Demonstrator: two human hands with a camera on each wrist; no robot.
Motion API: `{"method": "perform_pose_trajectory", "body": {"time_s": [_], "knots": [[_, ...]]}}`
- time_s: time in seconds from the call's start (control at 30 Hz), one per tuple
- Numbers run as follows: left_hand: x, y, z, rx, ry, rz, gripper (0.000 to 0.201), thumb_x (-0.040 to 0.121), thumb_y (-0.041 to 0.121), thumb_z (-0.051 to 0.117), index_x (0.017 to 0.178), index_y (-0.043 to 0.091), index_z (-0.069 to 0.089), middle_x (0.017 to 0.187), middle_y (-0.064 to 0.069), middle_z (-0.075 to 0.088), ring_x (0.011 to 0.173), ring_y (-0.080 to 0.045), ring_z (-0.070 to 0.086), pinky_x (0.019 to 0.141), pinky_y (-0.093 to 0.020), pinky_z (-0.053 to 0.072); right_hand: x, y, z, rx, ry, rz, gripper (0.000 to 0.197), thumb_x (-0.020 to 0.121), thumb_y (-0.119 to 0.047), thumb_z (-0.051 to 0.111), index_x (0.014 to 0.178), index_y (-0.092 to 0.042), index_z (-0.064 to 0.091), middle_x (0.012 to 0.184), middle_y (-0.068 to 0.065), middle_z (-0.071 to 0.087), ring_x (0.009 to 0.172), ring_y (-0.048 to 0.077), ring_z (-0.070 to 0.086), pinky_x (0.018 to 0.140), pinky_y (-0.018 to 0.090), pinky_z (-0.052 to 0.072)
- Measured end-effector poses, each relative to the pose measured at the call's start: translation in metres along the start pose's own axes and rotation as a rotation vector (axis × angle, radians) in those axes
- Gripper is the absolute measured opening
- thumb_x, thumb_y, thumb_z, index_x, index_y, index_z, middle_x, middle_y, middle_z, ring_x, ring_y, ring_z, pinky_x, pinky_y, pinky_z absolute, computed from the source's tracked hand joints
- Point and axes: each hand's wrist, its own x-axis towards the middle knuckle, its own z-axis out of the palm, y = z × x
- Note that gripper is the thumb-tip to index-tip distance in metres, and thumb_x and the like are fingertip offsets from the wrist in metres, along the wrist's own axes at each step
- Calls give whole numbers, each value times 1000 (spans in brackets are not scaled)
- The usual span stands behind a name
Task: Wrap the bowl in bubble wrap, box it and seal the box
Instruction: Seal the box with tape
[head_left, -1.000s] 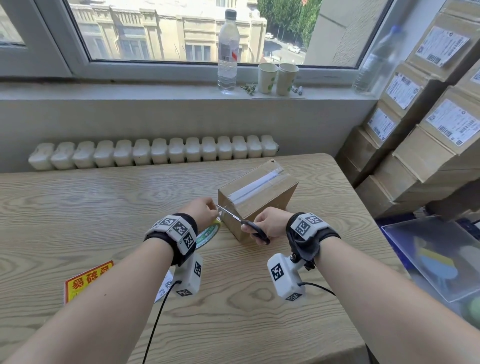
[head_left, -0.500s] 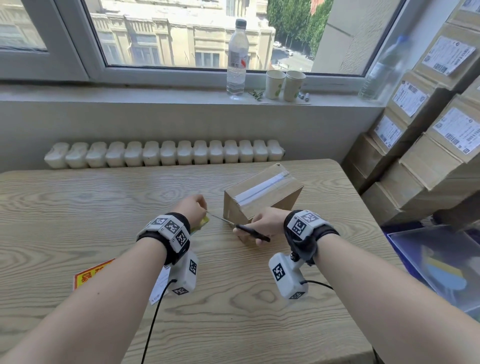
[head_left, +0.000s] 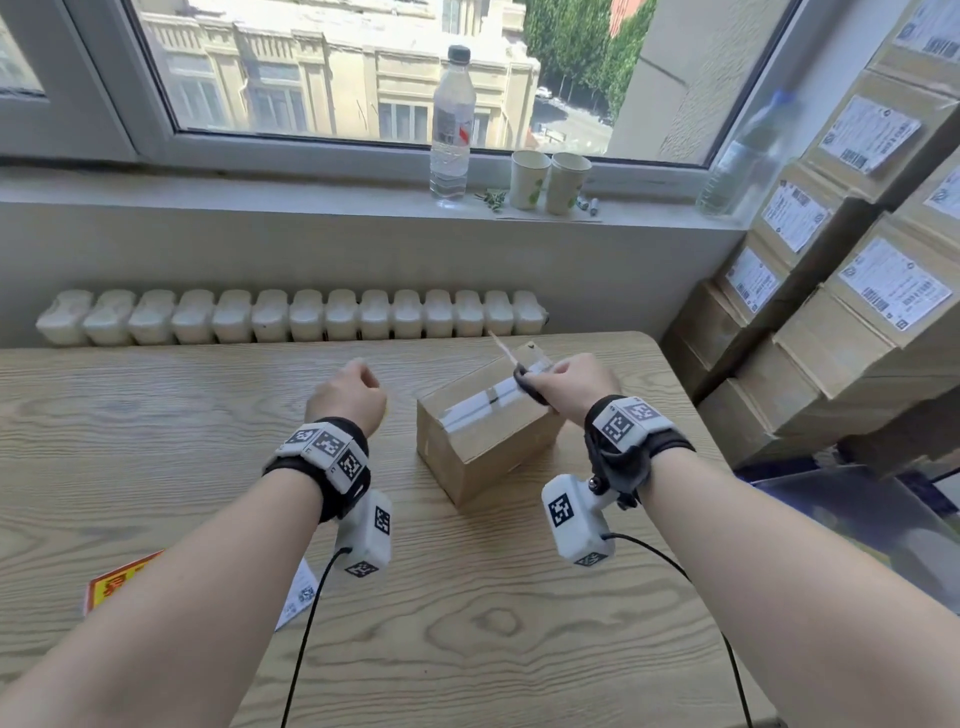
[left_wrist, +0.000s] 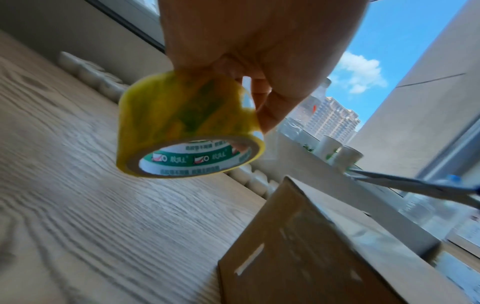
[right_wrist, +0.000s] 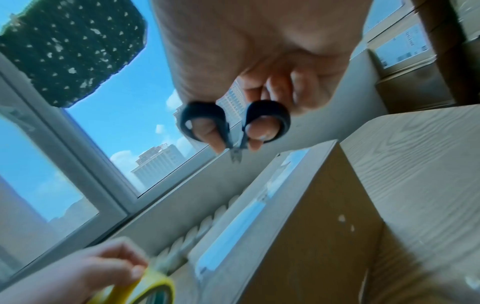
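Note:
A closed cardboard box (head_left: 485, 434) with clear tape along its top seam stands on the wooden table (head_left: 156, 431); the same box (left_wrist: 311, 257) (right_wrist: 298, 216) shows in both wrist views. My left hand (head_left: 347, 396) hovers left of the box and grips a yellow tape roll (left_wrist: 182, 127) (right_wrist: 145, 288) above the table. My right hand (head_left: 566, 384) is over the box's far end and holds black-handled scissors (head_left: 524, 376) (right_wrist: 233, 125) with fingers through the loops, blades (left_wrist: 415, 185) together and pointing away. The bowl is hidden.
A red and yellow label (head_left: 122, 584) and a white slip (head_left: 298, 595) lie near the table's front left. Labelled cartons (head_left: 852, 291) are stacked at the right. A water bottle (head_left: 451, 124) and two paper cups (head_left: 548, 179) stand on the window sill.
Both hands have lifted away from the box's near corner. The left hand carried the tape roll up and left; the right hand swung the scissors over the box's far end.

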Motion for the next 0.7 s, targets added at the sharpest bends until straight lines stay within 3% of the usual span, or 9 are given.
{"method": "perform_pose_trajectory", "body": {"time_s": [0.07, 0.13, 0.2, 0.3, 0.4, 0.5, 0.57, 0.7], "knots": [[10, -1, 0, 29, 5, -33, 19, 85, 10, 43, 91, 21, 58, 87, -2, 58, 84, -25, 53, 70, -31, 38, 12, 11, -16, -29, 113, 57, 46, 80, -49, 63, 51, -14, 54, 60, 4, 59, 64, 24, 55, 50, 27, 32], [17, 1, 4, 65, 3, -49, 21, 84, 8, 43, 89, 22, 58, 88, -1, 58, 84, -25, 52, 70, -31, 38, 28, 25, -24, -73, 128, 111, 46, 79, -51, 62, 67, -7, 68, 75, 8, 70, 74, 27, 63, 52, 26, 36], [22, 5, 12, 88, 2, -66, 23, 82, 7, 43, 88, 22, 59, 88, 0, 58, 83, -24, 52, 71, -31, 38, 43, 41, -25, -122, 121, 171, 48, 77, -53, 61, 80, -6, 71, 81, 8, 73, 78, 27, 66, 52, 24, 37], [31, 6, 26, 70, 10, -115, 19, 83, 9, 44, 86, 21, 59, 92, -1, 59, 84, -26, 52, 72, -30, 39, 63, 62, -24, -170, 146, 217, 45, 77, -51, 60, 76, -7, 65, 79, 9, 69, 73, 28, 61, 52, 26, 34], [38, 1, 42, 41, 29, -152, 10, 87, 17, 49, 87, 19, 58, 100, -6, 63, 89, -29, 55, 75, -31, 41, 78, 81, -23, -235, 167, 242, 40, 80, -48, 60, 77, -9, 61, 80, 12, 64, 74, 29, 57, 61, 27, 38], [39, -4, 55, 76, 13, -179, 21, 94, 31, 48, 94, 14, 60, 107, -12, 63, 100, -31, 57, 80, -33, 40, 91, 97, -15, -300, 124, 261, 38, 78, -48, 61, 79, -10, 63, 79, 11, 63, 74, 30, 58, 63, 28, 39], [38, -6, 63, 95, 9, -187, 27, 96, 33, 45, 93, 12, 61, 102, -15, 63, 99, -32, 57, 78, -33, 39, 98, 105, -6, -332, 61, 270, 37, 78, -48, 63, 72, -12, 58, 80, 11, 63, 78, 30, 59, 65, 29, 40], [38, -3, 79, 205, -50, -194, 10, 86, 25, 58, 77, 20, 59, 95, -4, 62, 88, -26, 57, 76, -30, 43, 106, 110, 11, -376, -37, 210, 34, 79, -45, 65, 85, -11, 63, 86, 12, 63, 89, 32, 64, 66, 29, 40]]}}
